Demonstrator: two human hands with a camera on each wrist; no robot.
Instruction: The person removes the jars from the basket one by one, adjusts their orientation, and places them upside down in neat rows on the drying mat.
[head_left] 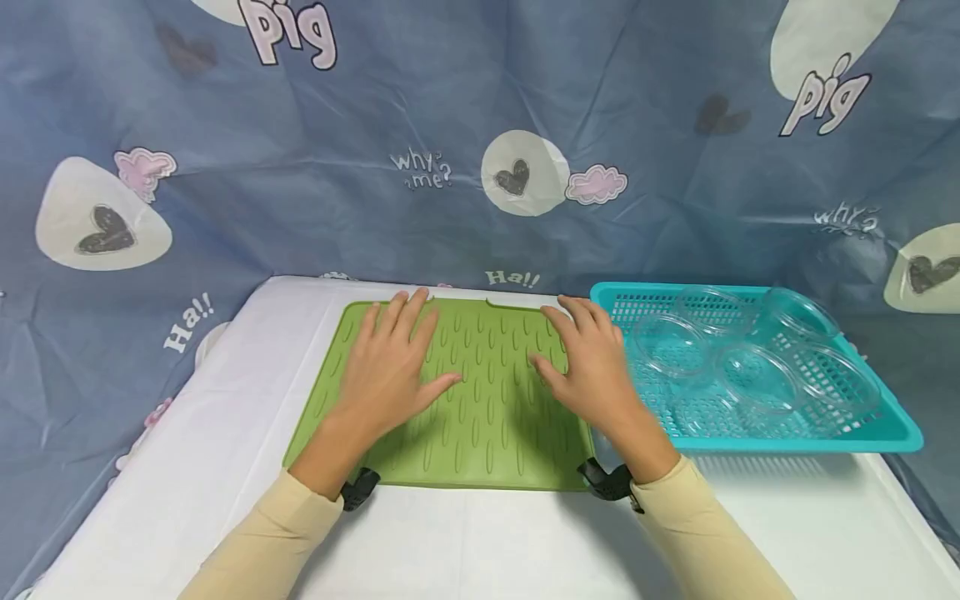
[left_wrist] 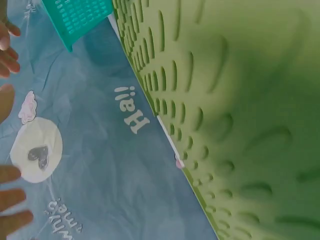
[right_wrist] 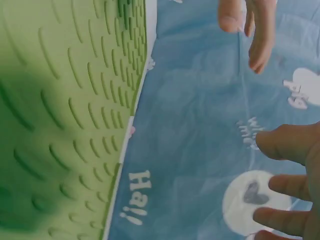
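A green mat (head_left: 480, 400) with rows of raised oval ridges lies flat on the white table. My left hand (head_left: 390, 358) hovers above its left part, fingers spread and holding nothing. Over the mat's right edge is my right hand (head_left: 588, 358), also empty, its fingers loosely bent. Both wrist views show fingertips apart from the mat, with the mat (left_wrist: 200, 100) filling the right side of the left one. To the right of my right hand stands a turquoise basket (head_left: 795, 444) holding several clear round containers (head_left: 757, 379).
A blue patterned cloth (head_left: 450, 100) hangs behind the white table (head_left: 217, 417) and shows at both its sides. The basket's left rim lies close to the right hand and the mat. A black strap (head_left: 362, 489) is on each wrist.
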